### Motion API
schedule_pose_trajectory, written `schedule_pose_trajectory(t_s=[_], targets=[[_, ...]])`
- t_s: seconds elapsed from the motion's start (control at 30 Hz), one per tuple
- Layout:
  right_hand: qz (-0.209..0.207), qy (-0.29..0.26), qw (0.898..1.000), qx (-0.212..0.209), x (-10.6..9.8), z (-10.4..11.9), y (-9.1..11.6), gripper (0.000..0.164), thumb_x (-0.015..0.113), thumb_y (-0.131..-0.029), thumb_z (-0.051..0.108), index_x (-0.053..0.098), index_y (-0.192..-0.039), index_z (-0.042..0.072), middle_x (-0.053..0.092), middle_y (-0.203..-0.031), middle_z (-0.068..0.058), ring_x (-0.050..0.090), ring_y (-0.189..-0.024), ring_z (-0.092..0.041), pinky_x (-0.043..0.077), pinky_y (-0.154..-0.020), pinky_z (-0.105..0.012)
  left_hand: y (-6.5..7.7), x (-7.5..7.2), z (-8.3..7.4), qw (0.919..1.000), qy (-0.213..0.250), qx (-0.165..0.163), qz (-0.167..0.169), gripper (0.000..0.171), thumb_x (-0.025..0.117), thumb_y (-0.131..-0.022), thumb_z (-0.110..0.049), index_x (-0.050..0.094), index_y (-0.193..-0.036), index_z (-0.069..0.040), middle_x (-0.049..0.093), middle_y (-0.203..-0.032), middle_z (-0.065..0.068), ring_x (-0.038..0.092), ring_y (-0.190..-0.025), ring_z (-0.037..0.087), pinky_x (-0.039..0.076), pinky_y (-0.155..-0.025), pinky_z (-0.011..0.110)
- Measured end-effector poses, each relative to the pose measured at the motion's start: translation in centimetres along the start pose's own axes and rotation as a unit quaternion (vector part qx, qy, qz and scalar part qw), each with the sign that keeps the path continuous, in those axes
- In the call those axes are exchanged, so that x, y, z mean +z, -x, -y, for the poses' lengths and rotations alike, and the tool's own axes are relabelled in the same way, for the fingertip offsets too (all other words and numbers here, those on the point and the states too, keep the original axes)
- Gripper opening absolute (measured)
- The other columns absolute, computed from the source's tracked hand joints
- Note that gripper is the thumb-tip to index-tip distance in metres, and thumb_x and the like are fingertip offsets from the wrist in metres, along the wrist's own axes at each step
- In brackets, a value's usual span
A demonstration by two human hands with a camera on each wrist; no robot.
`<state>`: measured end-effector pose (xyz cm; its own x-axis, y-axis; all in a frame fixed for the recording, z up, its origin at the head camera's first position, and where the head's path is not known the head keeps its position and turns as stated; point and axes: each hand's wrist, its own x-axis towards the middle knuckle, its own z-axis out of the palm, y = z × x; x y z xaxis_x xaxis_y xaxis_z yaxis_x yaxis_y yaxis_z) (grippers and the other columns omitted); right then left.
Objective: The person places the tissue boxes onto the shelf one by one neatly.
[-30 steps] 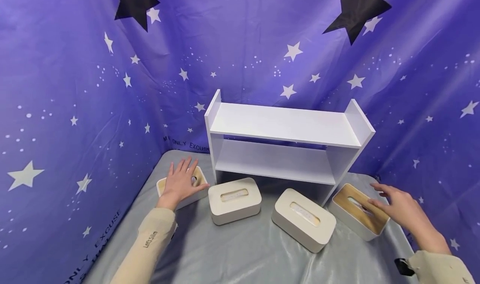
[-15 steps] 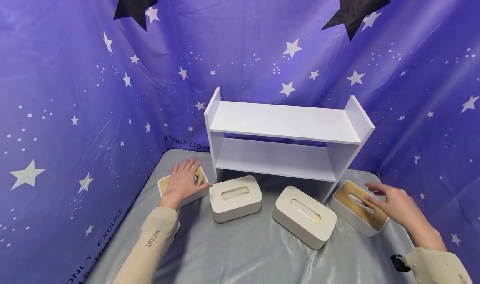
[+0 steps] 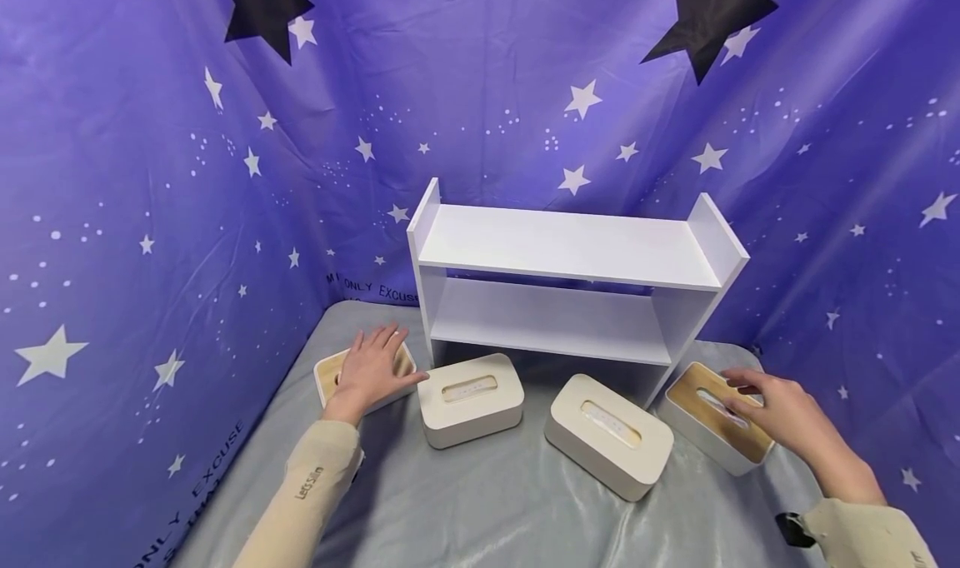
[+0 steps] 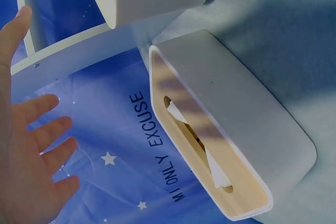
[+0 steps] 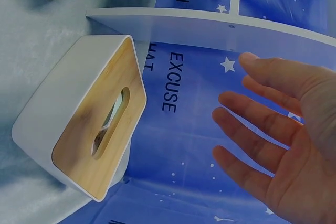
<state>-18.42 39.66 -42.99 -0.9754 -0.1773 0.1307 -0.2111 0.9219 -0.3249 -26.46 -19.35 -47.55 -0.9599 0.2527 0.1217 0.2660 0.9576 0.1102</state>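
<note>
My left hand [image 3: 370, 375] hovers with spread fingers over a white tissue box with a wooden lid [image 4: 247, 179]; in the left wrist view there is a gap between palm and lid. Over on the right, my right hand [image 3: 787, 418] hangs with relaxed fingers above a second wooden-lidded tissue box [image 5: 79, 150], apart from it in the right wrist view. White tissue shows in both slots. Between them lie two all-white tissue boxes, one left of centre [image 3: 457, 430] and one right of centre [image 3: 592, 460]. Neither hand holds anything.
Behind the boxes stands a white two-tier shelf [image 3: 562, 247] with raised side panels. A grey cloth [image 3: 465, 510] covers the table. Purple star-printed curtains [image 3: 150, 176] enclose the back and both sides.
My left hand has shifted slightly right over its box. My right hand has drifted a little left over the other wooden-lidded box. The boxes and shelf stay in place.
</note>
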Motion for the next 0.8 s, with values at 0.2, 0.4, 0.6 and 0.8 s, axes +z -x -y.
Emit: schedule_pose_trajectory(t_s=[0.2,0.4,0.6,0.8], targets=[[0.003,-0.004,1.0,0.001,0.2,0.2,0.0,0.046,0.076,-0.088,0.026,0.065,-0.122,-0.002,0.069,-0.116,-0.027,0.067,-0.099,-0.046,0.052,-0.076,-0.063,-0.1,0.4,-0.2,0.9999,0.01,0.005,-0.005,0.099,0.064,-0.077,-0.074,0.044,-0.15,-0.01,0.045,-0.154,0.015,0.04,-0.144,0.036,0.023,-0.123,0.061],[-0.007,-0.002,1.0,-0.012,0.6,0.6,0.0,0.043,0.077,-0.086,0.022,0.067,-0.12,-0.002,0.069,-0.117,-0.026,0.069,-0.096,-0.044,0.054,-0.077,-0.062,0.0,0.8,-0.3,0.9999,0.012,0.01,-0.007,0.099,0.067,-0.075,-0.074,0.047,-0.148,-0.01,0.05,-0.15,0.014,0.043,-0.141,0.035,0.027,-0.122,0.059],[-0.009,-0.007,1.0,-0.005,0.8,1.0,0.0,0.045,0.075,-0.088,0.032,0.068,-0.12,0.0,0.07,-0.117,-0.025,0.069,-0.096,-0.043,0.054,-0.077,-0.062,0.1,0.9,-0.5,0.9996,0.021,0.015,-0.01,0.097,0.069,-0.075,-0.072,0.05,-0.145,-0.008,0.054,-0.145,0.015,0.046,-0.139,0.034,0.03,-0.121,0.057],[-0.001,-0.014,1.0,-0.006,1.1,1.3,-0.1,0.044,0.074,-0.089,0.033,0.069,-0.119,0.001,0.07,-0.117,-0.024,0.07,-0.096,-0.042,0.054,-0.078,-0.061,0.1,1.2,-0.8,0.9993,0.031,0.018,-0.007,0.096,0.071,-0.074,-0.071,0.052,-0.144,-0.007,0.055,-0.143,0.016,0.047,-0.139,0.035,0.033,-0.121,0.052]])
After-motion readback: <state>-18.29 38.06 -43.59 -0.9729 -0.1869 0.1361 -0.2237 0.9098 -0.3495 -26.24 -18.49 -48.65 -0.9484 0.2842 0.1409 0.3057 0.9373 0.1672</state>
